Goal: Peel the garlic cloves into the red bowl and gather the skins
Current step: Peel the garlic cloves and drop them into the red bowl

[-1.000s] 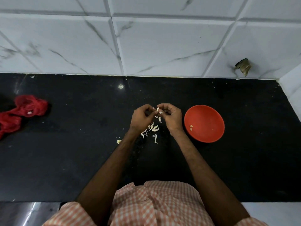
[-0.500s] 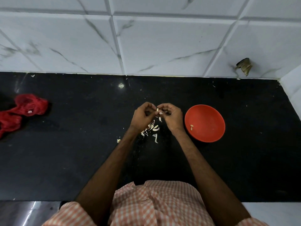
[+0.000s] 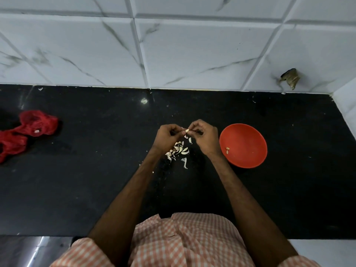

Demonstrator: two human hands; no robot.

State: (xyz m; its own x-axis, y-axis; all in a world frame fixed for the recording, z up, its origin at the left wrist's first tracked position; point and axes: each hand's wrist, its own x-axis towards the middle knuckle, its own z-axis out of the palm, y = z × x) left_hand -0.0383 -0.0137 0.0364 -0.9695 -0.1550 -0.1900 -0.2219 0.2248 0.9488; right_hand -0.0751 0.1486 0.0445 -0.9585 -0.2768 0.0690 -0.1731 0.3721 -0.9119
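Note:
My left hand (image 3: 167,136) and my right hand (image 3: 204,135) meet above the black counter (image 3: 96,170), fingertips together. Between them they pinch a small pale garlic clove (image 3: 186,130). Under the hands lies a loose heap of white garlic skins (image 3: 178,150), with one strip (image 3: 185,162) a little nearer to me. The red bowl (image 3: 248,137) stands just right of my right hand; one peeled clove (image 3: 227,149) lies in its left part.
A crumpled red mesh bag (image 3: 28,130) lies at the counter's far left. White marbled wall tiles (image 3: 173,51) rise behind the counter, with a broken hole (image 3: 290,79) at the right. Small skin flecks dot the counter. My checked shirt fills the bottom.
Both hands have stayed above the skins, only the fingers working the clove; the bowl and the heap lie as before.

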